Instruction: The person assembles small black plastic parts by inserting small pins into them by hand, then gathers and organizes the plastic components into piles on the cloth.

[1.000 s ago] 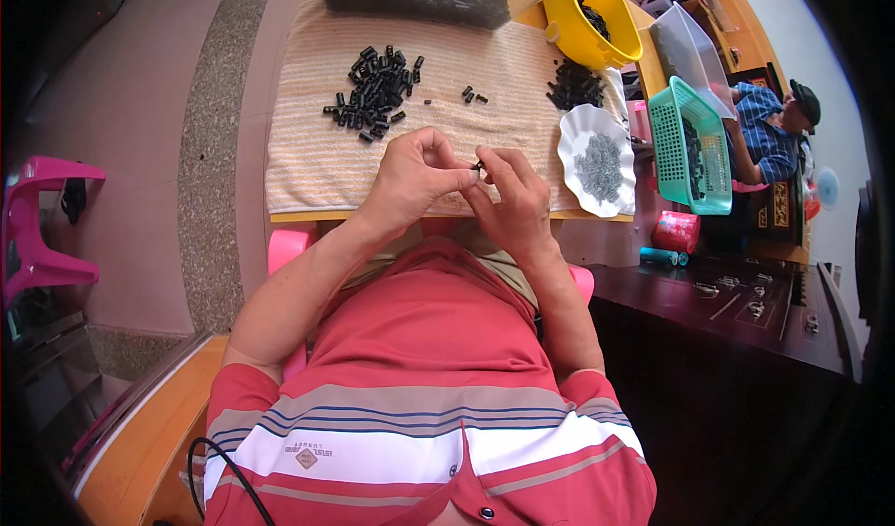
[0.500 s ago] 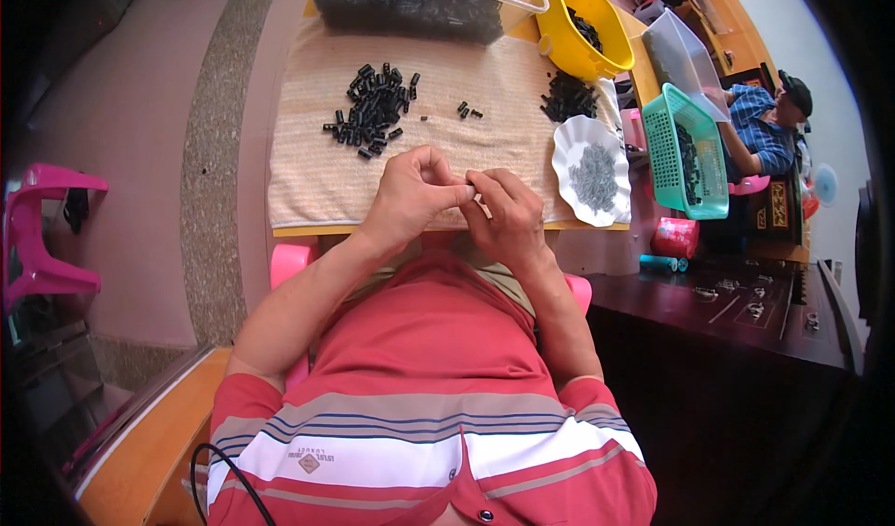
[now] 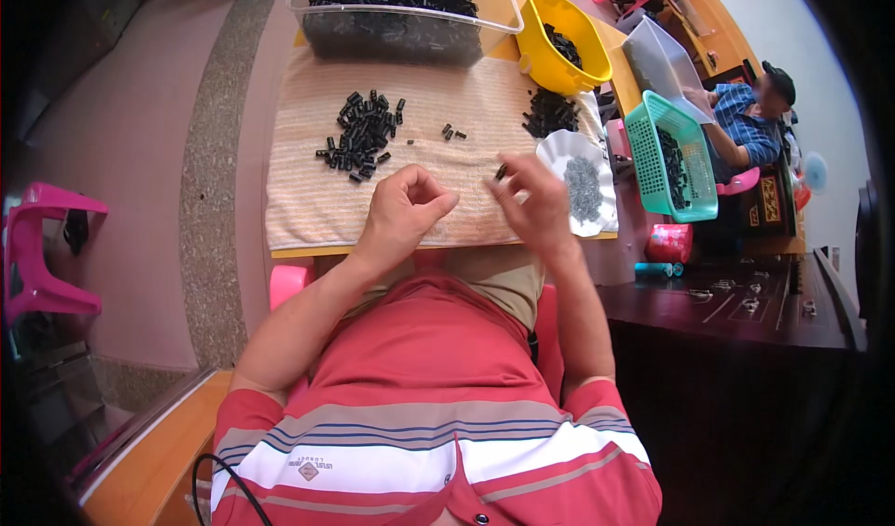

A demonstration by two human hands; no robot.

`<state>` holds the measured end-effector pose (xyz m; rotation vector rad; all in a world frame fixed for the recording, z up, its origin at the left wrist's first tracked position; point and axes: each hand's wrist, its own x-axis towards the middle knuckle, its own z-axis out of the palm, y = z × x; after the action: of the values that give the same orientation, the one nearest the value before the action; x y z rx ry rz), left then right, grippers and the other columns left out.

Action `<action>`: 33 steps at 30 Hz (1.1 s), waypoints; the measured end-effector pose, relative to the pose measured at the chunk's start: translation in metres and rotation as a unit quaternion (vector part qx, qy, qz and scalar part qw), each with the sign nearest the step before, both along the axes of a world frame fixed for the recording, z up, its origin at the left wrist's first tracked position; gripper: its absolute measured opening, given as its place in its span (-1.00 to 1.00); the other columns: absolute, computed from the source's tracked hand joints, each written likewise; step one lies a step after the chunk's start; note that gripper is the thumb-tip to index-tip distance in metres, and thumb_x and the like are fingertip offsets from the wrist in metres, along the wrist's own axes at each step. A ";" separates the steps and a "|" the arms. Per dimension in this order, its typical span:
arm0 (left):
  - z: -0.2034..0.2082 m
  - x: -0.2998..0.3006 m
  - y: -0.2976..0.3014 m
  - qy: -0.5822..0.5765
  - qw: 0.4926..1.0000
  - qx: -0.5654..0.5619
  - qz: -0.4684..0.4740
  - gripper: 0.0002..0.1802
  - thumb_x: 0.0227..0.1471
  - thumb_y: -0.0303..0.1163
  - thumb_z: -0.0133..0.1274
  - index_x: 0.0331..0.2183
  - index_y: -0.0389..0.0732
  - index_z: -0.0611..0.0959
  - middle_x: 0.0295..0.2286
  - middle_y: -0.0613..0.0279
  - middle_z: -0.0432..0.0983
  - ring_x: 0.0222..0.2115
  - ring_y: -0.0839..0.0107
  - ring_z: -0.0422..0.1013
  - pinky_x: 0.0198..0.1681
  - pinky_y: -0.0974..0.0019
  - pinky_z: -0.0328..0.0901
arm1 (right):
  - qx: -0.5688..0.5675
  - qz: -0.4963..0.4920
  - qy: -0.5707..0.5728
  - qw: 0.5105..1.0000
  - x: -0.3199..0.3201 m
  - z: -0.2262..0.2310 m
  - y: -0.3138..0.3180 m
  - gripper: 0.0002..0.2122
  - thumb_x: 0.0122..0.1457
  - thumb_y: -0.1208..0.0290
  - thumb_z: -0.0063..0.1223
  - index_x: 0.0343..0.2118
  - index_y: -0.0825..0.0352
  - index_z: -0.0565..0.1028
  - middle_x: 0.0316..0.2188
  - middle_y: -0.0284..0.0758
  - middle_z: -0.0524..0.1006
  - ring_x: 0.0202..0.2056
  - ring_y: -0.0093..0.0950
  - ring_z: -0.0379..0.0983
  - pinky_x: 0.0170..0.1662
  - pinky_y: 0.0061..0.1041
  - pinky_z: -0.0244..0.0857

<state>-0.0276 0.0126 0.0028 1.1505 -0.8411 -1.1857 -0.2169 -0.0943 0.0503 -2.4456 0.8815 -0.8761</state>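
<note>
My left hand (image 3: 404, 211) is over the near part of the towel (image 3: 308, 200), thumb and forefinger pinched together. Anything between those fingertips is too small to make out. Slightly blurred, my right hand (image 3: 539, 204) pinches a small black cylindrical piece (image 3: 501, 172) beside a white scalloped dish (image 3: 608, 211). Small thin grey pieces (image 3: 584, 188) lie in that dish. Beyond my left hand spreads a pile of short black cylinders (image 3: 362, 134). A few loose black pieces (image 3: 449, 131) rest to its right, and another dark heap (image 3: 550, 114) sits behind the dish.
A clear plastic bin (image 3: 392, 46) of black pieces stands at the table's far side. Right of it are a yellow basket (image 3: 589, 76) and a green basket (image 3: 643, 167), both holding black pieces. A person in a blue shirt (image 3: 736, 120) sits at the right. A pink stool (image 3: 47, 237) stands left.
My hands, together before, have come apart. The right hand has moved right toward the dish with a black piece in its fingertips. The view has shifted slightly.
</note>
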 end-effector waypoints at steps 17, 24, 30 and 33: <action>-0.001 0.023 -0.003 -0.497 0.840 -0.158 0.149 -0.85 -0.04 -0.48 0.17 -0.36 -0.22 0.55 -0.42 0.03 0.53 -0.35 0.00 0.48 -0.28 0.04 0.37 | -0.136 -0.115 0.116 0.977 0.006 0.035 -0.104 -0.77 0.11 0.30 0.28 -0.20 0.27 0.64 -0.37 -0.24 0.63 -0.28 -0.22 0.60 -0.21 -0.31 0.45; 0.005 0.042 -0.007 -0.625 0.751 -0.094 0.192 -0.83 -0.06 -0.41 0.26 -0.36 -0.15 0.60 -0.43 0.13 0.56 -0.31 0.09 0.50 -0.25 0.05 0.38 | -0.053 -0.068 0.081 0.993 -0.008 0.018 -0.043 -0.79 0.17 0.29 0.23 -0.20 0.29 0.63 -0.39 -0.28 0.61 -0.43 -0.25 0.58 -0.29 -0.27 0.41; -0.002 0.042 -0.011 -0.683 0.708 -0.061 0.165 -0.84 -0.03 -0.38 0.23 -0.36 -0.12 0.59 -0.43 0.16 0.56 -0.32 0.11 0.50 -0.25 0.04 0.38 | -0.030 -0.057 0.065 0.996 -0.038 0.017 -0.019 -0.80 0.16 0.34 0.24 -0.19 0.29 0.62 -0.43 -0.27 0.58 -0.46 -0.29 0.56 -0.33 -0.31 0.40; -0.003 0.044 -0.012 -0.691 0.702 -0.050 0.166 -0.86 -0.02 -0.38 0.22 -0.36 -0.12 0.59 -0.43 0.16 0.56 -0.32 0.10 0.50 -0.25 0.03 0.38 | -0.016 -0.049 0.057 0.997 -0.048 0.016 -0.010 -0.80 0.16 0.35 0.25 -0.19 0.29 0.62 -0.43 -0.26 0.58 -0.48 -0.30 0.55 -0.35 -0.33 0.40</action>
<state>0.0159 0.0007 -0.0001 1.9637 -1.6423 0.2732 -0.2654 -0.1041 0.0666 -2.5199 1.0418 -0.7963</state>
